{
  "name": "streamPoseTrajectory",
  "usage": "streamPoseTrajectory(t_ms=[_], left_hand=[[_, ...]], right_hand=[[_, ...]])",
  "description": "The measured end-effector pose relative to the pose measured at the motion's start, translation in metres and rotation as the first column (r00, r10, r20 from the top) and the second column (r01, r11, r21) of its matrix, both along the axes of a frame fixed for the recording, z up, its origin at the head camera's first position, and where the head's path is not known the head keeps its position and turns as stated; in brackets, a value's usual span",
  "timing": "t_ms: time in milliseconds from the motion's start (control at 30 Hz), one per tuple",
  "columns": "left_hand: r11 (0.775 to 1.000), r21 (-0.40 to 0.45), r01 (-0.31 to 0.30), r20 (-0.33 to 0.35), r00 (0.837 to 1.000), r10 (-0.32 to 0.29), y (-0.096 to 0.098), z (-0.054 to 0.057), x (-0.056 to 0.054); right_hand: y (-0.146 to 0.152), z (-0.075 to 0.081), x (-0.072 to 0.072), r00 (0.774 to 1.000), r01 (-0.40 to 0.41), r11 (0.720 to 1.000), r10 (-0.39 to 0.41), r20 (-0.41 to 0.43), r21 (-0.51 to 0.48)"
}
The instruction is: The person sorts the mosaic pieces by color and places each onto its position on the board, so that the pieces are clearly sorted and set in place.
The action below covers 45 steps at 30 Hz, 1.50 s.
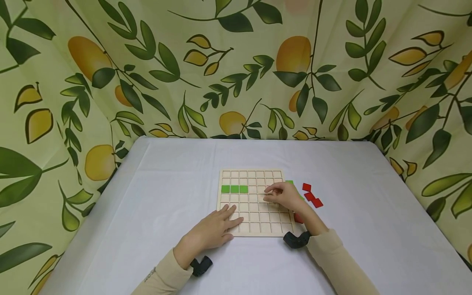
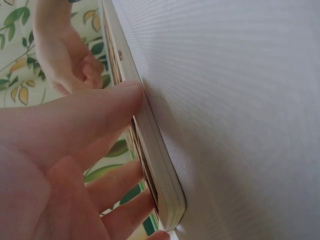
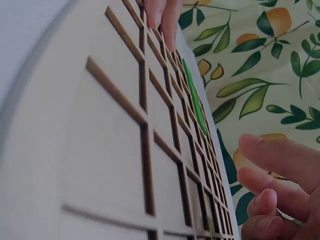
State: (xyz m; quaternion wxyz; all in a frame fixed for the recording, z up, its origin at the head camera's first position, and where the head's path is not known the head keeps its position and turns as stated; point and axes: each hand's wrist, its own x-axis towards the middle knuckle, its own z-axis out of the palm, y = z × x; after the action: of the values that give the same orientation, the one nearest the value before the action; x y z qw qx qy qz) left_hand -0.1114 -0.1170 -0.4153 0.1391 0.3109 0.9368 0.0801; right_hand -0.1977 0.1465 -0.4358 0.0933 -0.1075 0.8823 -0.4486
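Note:
A light wooden grid board lies on the cloth, with three green square tiles side by side in one row at its left. My left hand rests with spread fingers on the board's near left corner. In the left wrist view its thumb lies against the board's edge. My right hand is over the right part of the board, thumb and forefinger apart. The right wrist view shows its fingers loosely bent, with nothing visible between them.
Several red square tiles lie right of the board, one of them partly behind the right wrist. More green shows beside the right hand, mostly covered by it. A white cloth covers the table; a leaf-and-fruit patterned curtain hangs behind.

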Motion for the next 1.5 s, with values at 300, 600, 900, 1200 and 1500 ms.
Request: streamPoseTrajectory(t_ms=[300, 600, 900, 1200, 1500], left_hand=[[1.000, 0.005, -0.009, 0.005, 1.000, 0.009, -0.001, -0.002, -0.001], [1.000, 0.029, 0.000, 0.015, 1.000, 0.000, -0.001, -0.002, -0.001], [1.000, 0.016, 0.006, 0.002, 1.000, -0.006, 0.000, -0.003, -0.001], [1.000, 0.019, 0.009, -0.002, 1.000, -0.009, 0.000, -0.001, -0.001], [1.000, 0.013, -0.002, 0.003, 1.000, 0.002, 0.000, -0.003, -0.001]], right_hand=[[0.015, -0.004, 0.005, 1.000, 0.029, 1.000, -0.029, -0.005, 0.009], [0.029, -0.003, 0.010, 0.998, 0.044, 0.999, -0.043, 0.038, -0.010], [0.041, -0.005, 0.012, 0.996, 0.083, 0.996, -0.083, 0.022, 0.015], [0.058, -0.005, 0.010, 0.998, 0.048, 0.998, -0.045, -0.048, 0.044], [0.071, -0.002, 0.008, 0.997, 0.047, 0.997, -0.043, -0.066, 0.064]])
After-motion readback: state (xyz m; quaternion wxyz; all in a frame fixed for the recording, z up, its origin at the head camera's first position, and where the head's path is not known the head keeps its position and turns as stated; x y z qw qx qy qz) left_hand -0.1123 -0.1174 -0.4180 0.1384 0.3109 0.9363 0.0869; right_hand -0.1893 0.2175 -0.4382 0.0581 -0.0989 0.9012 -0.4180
